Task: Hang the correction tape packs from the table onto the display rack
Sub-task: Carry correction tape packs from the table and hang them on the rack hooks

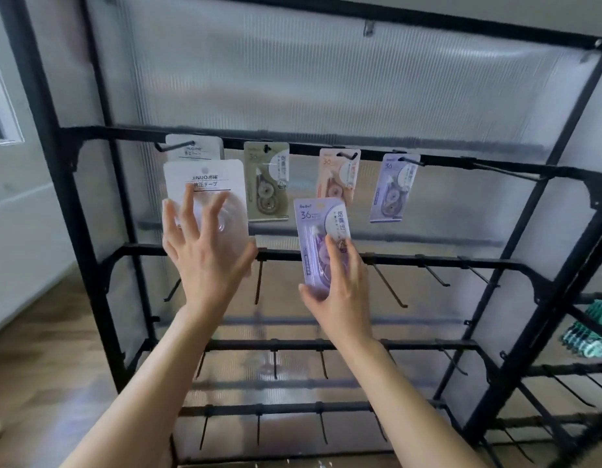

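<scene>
My left hand [205, 251] holds a white correction tape pack [205, 184] by its lower part, fingers spread over the clear blister, just below the leftmost hook of the black display rack [90, 251]. Another white pack [195, 148] hangs on that hook behind it. My right hand [340, 282] grips a purple pack [321, 228] from below, held upright under the upper rail. Three more packs hang on that rail: a beige-green one [267, 180], a peach one [338, 172] and a purple one [394, 187].
Lower rails of the rack carry several bare hooks [390, 285]. A translucent ribbed panel [326, 79] backs the rack. A second rack at the right holds green items [590, 332]. Wooden floor [39, 366] lies at the left.
</scene>
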